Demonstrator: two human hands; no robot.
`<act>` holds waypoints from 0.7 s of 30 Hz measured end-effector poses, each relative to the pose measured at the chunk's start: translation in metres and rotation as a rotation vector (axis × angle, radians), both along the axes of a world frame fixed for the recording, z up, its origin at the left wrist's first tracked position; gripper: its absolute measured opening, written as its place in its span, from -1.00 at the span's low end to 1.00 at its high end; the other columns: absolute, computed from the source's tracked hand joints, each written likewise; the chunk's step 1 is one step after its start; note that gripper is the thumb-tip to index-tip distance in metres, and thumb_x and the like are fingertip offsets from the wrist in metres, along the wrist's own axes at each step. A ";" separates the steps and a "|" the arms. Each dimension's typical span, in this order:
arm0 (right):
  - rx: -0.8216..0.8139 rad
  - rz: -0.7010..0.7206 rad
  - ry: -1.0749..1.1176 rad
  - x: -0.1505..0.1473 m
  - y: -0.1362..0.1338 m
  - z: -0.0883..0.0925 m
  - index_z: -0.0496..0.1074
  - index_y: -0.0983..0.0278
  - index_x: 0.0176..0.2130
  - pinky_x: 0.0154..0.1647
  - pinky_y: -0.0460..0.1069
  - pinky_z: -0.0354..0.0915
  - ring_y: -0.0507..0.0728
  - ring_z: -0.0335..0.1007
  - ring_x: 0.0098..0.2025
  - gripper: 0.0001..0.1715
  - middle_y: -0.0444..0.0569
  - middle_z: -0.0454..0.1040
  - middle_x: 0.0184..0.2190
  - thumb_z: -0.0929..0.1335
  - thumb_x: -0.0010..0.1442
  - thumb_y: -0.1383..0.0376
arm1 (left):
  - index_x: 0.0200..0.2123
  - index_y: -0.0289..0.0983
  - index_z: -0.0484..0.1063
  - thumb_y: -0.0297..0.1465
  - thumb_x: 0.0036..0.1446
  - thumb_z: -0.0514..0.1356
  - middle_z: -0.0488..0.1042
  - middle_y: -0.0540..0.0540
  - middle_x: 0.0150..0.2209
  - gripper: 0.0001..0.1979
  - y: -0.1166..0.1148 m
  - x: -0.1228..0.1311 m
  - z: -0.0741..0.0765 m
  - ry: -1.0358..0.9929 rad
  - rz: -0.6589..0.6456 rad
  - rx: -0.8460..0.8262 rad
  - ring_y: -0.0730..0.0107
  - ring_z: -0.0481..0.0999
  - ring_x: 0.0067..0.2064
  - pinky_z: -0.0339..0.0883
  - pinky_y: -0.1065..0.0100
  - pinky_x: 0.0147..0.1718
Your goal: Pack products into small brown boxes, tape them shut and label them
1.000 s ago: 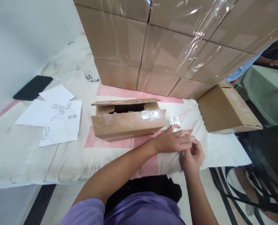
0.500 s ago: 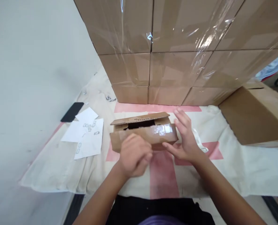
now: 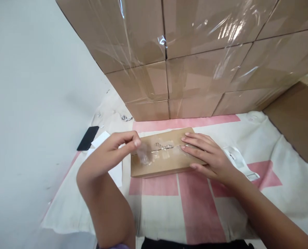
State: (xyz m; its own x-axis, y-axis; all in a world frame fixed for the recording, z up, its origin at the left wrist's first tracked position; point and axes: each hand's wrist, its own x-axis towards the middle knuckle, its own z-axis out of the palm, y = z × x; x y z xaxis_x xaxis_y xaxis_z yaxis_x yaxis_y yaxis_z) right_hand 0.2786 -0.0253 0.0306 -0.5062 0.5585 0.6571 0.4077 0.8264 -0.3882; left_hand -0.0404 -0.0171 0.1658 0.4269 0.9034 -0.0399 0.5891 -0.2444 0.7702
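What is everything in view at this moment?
Carton: one, brown, centre
Tape: count unclear, clear, on carton
Wrapped stack: one, brown, behind carton
Separate box: one, brown, right edge
Flat slab: one, black, left side
Paper sheets: several, partly hidden, white, left
Bits: several, silvery, beside stack
Strip: one, white, right of carton
Cloth: one, cream and pink, beneath
Wall: one, pale, left
Garment: one, black, bottom edge
Sleeve: one, purple, bottom edge
Left hand: one, bare, over carton's left
Right hand: one, bare, on carton's right

Left hand [image 3: 114,150]: bare, fingers and wrist uncovered
Left arm [image 3: 113,211]: bare down to the sleeve
Sleeve [image 3: 115,246]: purple, a sliver at the bottom edge, left of centre
Right hand [image 3: 212,157]: bare
Right arm [image 3: 268,207]: bare to the lower right
Garment [image 3: 195,245]: black, bottom centre
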 end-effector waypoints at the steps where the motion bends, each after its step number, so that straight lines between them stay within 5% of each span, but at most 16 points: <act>1: 0.000 -0.001 -0.003 0.000 0.000 0.000 0.35 0.08 0.32 0.33 0.36 0.29 0.36 0.30 0.37 -0.40 0.06 0.47 0.26 0.39 0.34 0.13 | -0.50 -0.21 0.30 -0.14 0.37 0.09 0.24 -0.01 -0.51 -0.59 0.002 -0.003 -0.004 0.017 -0.022 -0.044 0.39 0.20 -0.45 0.12 0.37 -0.48; 10: 0.007 -0.064 0.044 0.002 -0.002 -0.003 0.37 0.08 0.32 0.27 0.36 0.38 0.41 0.37 0.32 -0.38 0.07 0.48 0.24 0.38 0.33 0.06 | -0.49 -0.21 0.27 -0.17 0.38 0.05 0.21 -0.01 -0.49 -0.61 0.019 -0.011 -0.021 -0.040 -0.033 -0.140 0.38 0.20 -0.43 0.20 0.38 -0.46; 21: 0.025 -0.091 0.016 -0.001 -0.003 -0.002 0.27 0.01 0.38 0.23 0.36 0.37 0.41 0.36 0.32 -0.35 0.05 0.47 0.25 0.36 0.36 0.08 | -0.41 -0.22 0.30 -0.30 0.18 0.32 0.16 0.09 -0.46 -0.75 0.020 -0.006 -0.026 0.079 -0.010 -0.121 0.50 0.22 -0.44 0.16 0.43 -0.42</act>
